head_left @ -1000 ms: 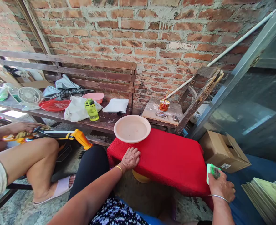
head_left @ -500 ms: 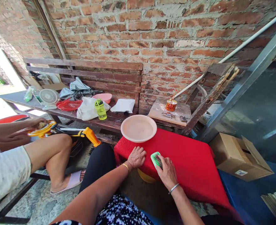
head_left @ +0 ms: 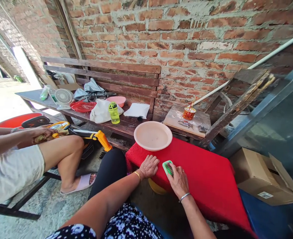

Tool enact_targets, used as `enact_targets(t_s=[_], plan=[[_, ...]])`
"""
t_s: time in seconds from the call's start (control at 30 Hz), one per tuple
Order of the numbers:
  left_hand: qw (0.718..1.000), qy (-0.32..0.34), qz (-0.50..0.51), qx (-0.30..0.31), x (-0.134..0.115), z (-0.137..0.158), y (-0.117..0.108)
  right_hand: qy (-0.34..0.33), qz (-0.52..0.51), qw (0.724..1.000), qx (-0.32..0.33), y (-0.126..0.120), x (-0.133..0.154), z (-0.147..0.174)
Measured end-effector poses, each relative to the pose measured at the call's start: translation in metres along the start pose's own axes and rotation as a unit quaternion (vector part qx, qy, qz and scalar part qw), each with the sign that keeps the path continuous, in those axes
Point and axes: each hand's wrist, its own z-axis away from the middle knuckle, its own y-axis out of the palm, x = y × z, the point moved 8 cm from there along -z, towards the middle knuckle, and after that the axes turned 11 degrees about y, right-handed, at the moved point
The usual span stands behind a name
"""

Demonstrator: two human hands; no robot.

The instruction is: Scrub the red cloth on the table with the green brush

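Note:
My right hand (head_left: 179,181) is closed around a small green scrubbing brush (head_left: 168,167), its bristled face partly showing above the red cloth (head_left: 201,172). My left hand (head_left: 149,166) lies on the cloth near its front edge, fingers stretched out and slightly bent, with nothing in them. Just beyond my left hand, a pale pink basin (head_left: 153,135) sits at the far left end of the cloth. It appears to hold shallow water. A gap of bare cloth separates the brush from my left hand.
A wooden bench (head_left: 129,127) at the back carries a green bottle (head_left: 114,113), bags and a small fan (head_left: 63,96). To the left a seated person (head_left: 56,152) handles a yellow-and-black tool. A cardboard box (head_left: 263,176) stands at right; a small wooden table (head_left: 171,119) holds a cup (head_left: 188,113).
The whole view has shifted, so things sit a little further right. Both hands keep nearly the same place on the cloth, the right still holding the brush.

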Motion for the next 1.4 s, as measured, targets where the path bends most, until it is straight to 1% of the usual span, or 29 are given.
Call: enact_targets(t_s=[0.07,0.17,0.2,0.23,0.27,0.3,0.33,0.37,0.47,0.53,0.57,0.6,0.63,0.67,0.7,0.73,0.8,0.83,0.87,0.93,1.0,1.1,1.17,1.2,1.23,1.3,1.33,1.4], plan=[[1.0,-0.001,0.007,0.006,0.0,-0.001,0.001,0.061,0.044,0.997,-0.011,-0.009,-0.033,-0.012],[1.0,0.003,0.012,0.012,-0.001,-0.001,-0.001,0.182,0.099,0.978,-0.04,-0.025,-0.102,-0.027],[1.0,0.006,0.013,0.012,-0.001,-0.001,-0.001,0.21,0.101,0.971,-0.048,-0.029,-0.121,-0.03],[1.0,0.008,0.014,0.011,-0.002,-0.002,-0.002,0.225,0.091,0.969,-0.054,-0.03,-0.134,-0.032],[1.0,0.01,0.014,0.008,-0.002,-0.002,-0.002,0.224,0.07,0.97,-0.056,-0.029,-0.139,-0.033],[1.0,0.011,0.015,0.005,-0.002,-0.002,-0.003,0.207,0.041,0.976,-0.053,-0.025,-0.137,-0.033],[1.0,0.012,0.015,0.0,-0.002,-0.002,-0.003,0.177,0.007,0.983,-0.047,-0.019,-0.127,-0.032],[1.0,0.013,0.015,-0.007,-0.002,-0.001,-0.003,0.14,-0.027,0.989,-0.041,-0.013,-0.111,-0.029],[0.999,0.025,0.028,-0.029,0.0,0.001,-0.006,0.012,-0.094,0.995,-0.02,0.005,-0.044,-0.017],[0.997,0.044,0.039,-0.044,0.003,0.006,-0.011,-0.05,-0.097,0.994,-0.01,0.013,-0.009,-0.01],[0.996,0.053,0.042,-0.051,0.005,0.009,-0.014,-0.067,-0.09,0.994,-0.007,0.016,0.0,-0.009],[0.996,0.058,0.042,-0.059,0.008,0.013,-0.018,-0.07,-0.077,0.995,-0.006,0.017,0.001,-0.01],[0.995,0.055,0.04,-0.07,0.014,0.018,-0.023,-0.059,-0.061,0.996,-0.009,0.016,-0.004,-0.014],[0.995,0.04,0.04,-0.082,0.021,0.022,-0.029,-0.037,-0.044,0.998,-0.014,0.015,-0.017,-0.02],[0.994,0.01,0.041,-0.099,0.032,0.027,-0.035,-0.008,-0.028,0.999,-0.023,0.012,-0.033,-0.026],[0.992,-0.031,0.045,-0.118,0.044,0.032,-0.042,0.022,-0.015,0.999,-0.032,0.01,-0.051,-0.032],[0.978,-0.136,0.055,-0.151,0.071,0.043,-0.055,0.066,-0.014,0.997,-0.049,0.005,-0.082,-0.041],[0.966,-0.194,0.054,-0.16,0.084,0.048,-0.06,0.074,-0.029,0.995,-0.054,0.004,-0.09,-0.042],[0.953,-0.25,0.048,-0.162,0.096,0.053,-0.065,0.072,-0.052,0.995,-0.056,0.005,-0.092,-0.042],[0.927,-0.345,0.027,-0.142,0.115,0.059,-0.07,0.046,-0.111,0.992,-0.045,0.009,-0.077,-0.036],[0.907,-0.407,0.015,-0.108,0.13,0.058,-0.073,-0.002,-0.162,0.986,-0.022,0.015,-0.045,-0.025],[0.888,-0.454,0.028,-0.067,0.149,0.047,-0.075,-0.086,-0.18,0.98,0.006,0.025,0.01,-0.009],[0.877,-0.476,0.05,-0.043,0.163,0.039,-0.073,-0.124,-0.16,0.979,0.014,0.031,0.032,-0.008],[0.872,-0.485,0.066,-0.029,0.169,0.036,-0.07,-0.133,-0.149,0.98,0.015,0.032,0.037,-0.011],[0.866,-0.492,0.083,-0.013,0.175,0.033,-0.066,-0.135,-0.137,0.981,0.012,0.033,0.037,-0.018],[0.858,-0.501,0.112,0.018,0.18,0.031,-0.055,-0.116,-0.118,0.986,0.002,0.031,0.024,-0.041],[0.855,-0.504,0.122,0.031,0.18,0.032,-0.049,-0.092,-0.11,0.99,-0.004,0.029,0.011,-0.054],[0.854,-0.5,0.135,0.055,0.176,0.032,-0.038,-0.025,-0.092,0.995,-0.016,0.022,-0.028,-0.082]])
